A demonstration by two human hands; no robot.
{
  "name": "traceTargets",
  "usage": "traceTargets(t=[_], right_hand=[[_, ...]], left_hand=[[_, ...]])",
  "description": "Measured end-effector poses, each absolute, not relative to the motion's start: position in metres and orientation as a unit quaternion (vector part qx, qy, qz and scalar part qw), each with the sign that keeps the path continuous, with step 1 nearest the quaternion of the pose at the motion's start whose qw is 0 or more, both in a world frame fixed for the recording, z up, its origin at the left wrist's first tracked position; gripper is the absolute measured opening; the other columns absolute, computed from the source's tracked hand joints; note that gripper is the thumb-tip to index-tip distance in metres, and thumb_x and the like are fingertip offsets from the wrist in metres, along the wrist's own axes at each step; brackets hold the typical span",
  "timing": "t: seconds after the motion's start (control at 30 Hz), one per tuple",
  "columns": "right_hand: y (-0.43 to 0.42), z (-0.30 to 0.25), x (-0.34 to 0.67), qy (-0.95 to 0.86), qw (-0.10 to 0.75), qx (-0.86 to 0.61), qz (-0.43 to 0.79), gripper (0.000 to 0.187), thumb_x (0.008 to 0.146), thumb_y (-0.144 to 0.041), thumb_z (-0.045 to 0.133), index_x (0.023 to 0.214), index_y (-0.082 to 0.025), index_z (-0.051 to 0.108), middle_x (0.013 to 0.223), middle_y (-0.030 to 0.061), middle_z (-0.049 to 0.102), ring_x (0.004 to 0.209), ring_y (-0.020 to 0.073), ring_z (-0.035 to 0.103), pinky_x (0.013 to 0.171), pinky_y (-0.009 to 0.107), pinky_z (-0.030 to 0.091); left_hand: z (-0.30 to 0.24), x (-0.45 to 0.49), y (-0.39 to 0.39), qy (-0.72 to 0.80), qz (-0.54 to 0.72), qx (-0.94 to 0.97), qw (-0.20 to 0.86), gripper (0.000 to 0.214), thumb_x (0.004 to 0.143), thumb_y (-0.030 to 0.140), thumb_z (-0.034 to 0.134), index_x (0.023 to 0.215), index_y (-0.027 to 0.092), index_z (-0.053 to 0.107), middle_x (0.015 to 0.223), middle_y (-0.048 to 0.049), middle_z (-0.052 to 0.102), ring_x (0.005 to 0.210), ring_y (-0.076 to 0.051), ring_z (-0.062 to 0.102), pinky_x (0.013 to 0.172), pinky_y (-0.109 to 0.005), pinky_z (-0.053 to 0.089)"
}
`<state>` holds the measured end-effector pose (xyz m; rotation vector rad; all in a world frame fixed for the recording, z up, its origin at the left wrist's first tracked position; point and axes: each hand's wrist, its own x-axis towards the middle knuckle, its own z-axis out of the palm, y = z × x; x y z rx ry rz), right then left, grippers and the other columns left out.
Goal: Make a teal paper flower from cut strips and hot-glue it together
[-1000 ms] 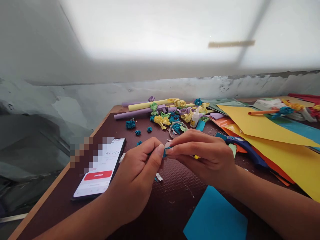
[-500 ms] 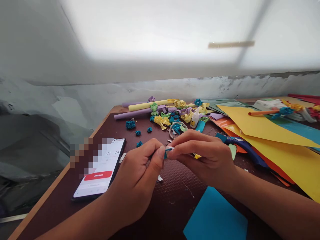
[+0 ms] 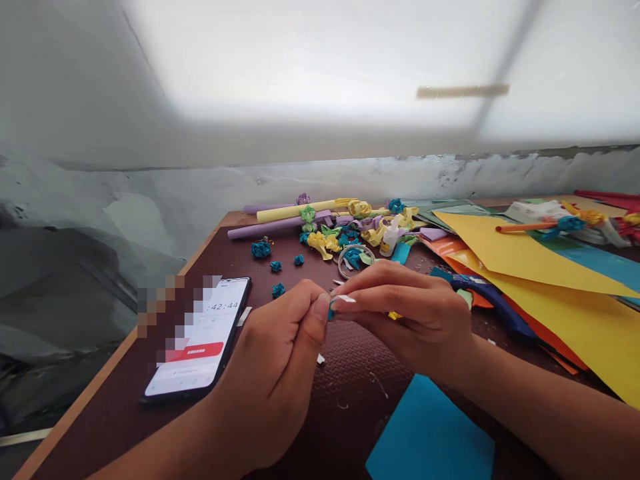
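Little has shifted since the preceding frame: the white strip (image 3: 347, 299) shows slightly farther over the right fingertips, and both hands keep their pinch. Left hand (image 3: 280, 373) and right hand (image 3: 415, 313) meet above the dark brown table (image 3: 350, 400), each with thumb and forefinger closed on a small blue paper piece (image 3: 331, 308) held between them, clear of the surface. A phone (image 3: 200, 340) with a lit timer screen lies to the left. Beyond the hands are blue paper rosettes (image 3: 261, 249), a glue bottle (image 3: 389, 239) and a purple paper tube (image 3: 273, 227). A blue sheet (image 3: 430, 433) lies under the right forearm; yellow sheets (image 3: 525, 253) spread rightward.
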<state>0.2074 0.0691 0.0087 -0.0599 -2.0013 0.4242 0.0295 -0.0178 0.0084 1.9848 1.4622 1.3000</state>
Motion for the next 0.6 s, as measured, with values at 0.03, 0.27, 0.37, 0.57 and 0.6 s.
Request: traceTargets(t=[0.03,0.27,0.37,0.57,0.6], right_hand=[[0.069,0.0089,0.2074,-0.834,0.519,-0.026,0.182,0.015,0.087,-0.001,0.074,0.098,-0.009,0.079,0.095,0.0133,0.077,0.087,0.0173,0.073,0.079,0.03,0.061],[0.0704,0.0065,0.207,-0.826,0.51,-0.044,0.235,0.012,0.087,-0.003,0.075,0.095,-0.011,0.079,0.09,0.0093,0.075,0.081,0.0139,0.071,0.074,0.026,0.06],[0.071,0.0043,0.2064,-0.825,0.506,-0.049,0.247,0.012,0.087,-0.003,0.076,0.095,-0.012,0.078,0.091,0.0077,0.075,0.081,0.0131,0.071,0.074,0.025,0.06],[0.0714,0.0038,0.2067,-0.823,0.507,-0.048,0.25,0.011,0.087,-0.005,0.076,0.094,-0.014,0.078,0.091,0.0065,0.075,0.081,0.0132,0.071,0.074,0.025,0.06],[0.0714,0.0043,0.2068,-0.824,0.507,-0.048,0.25,0.01,0.087,-0.005,0.076,0.093,-0.014,0.077,0.091,0.0067,0.075,0.081,0.0133,0.071,0.074,0.026,0.06]], left_hand=[[0.0082,0.0296,-0.0176,0.518,0.459,0.701,0.174,0.033,0.109,0.031,0.037,0.081,0.022,0.051,0.066,0.0063,0.046,0.057,-0.01,0.042,0.053,-0.025,0.035],[0.0116,0.03,-0.0181,0.524,0.424,0.722,0.154,0.035,0.108,0.029,0.035,0.078,0.021,0.049,0.065,0.0057,0.046,0.056,-0.011,0.044,0.054,-0.026,0.037],[0.0128,0.0295,-0.018,0.524,0.418,0.727,0.15,0.034,0.108,0.029,0.035,0.078,0.021,0.05,0.065,0.0051,0.047,0.057,-0.011,0.045,0.054,-0.027,0.037],[0.0136,0.0286,-0.0179,0.523,0.415,0.73,0.147,0.034,0.107,0.029,0.036,0.078,0.021,0.051,0.065,0.0051,0.047,0.055,-0.011,0.045,0.054,-0.028,0.037],[0.0137,0.0287,-0.018,0.522,0.416,0.73,0.146,0.033,0.107,0.029,0.036,0.078,0.021,0.051,0.064,0.0052,0.047,0.055,-0.011,0.045,0.054,-0.028,0.037]])
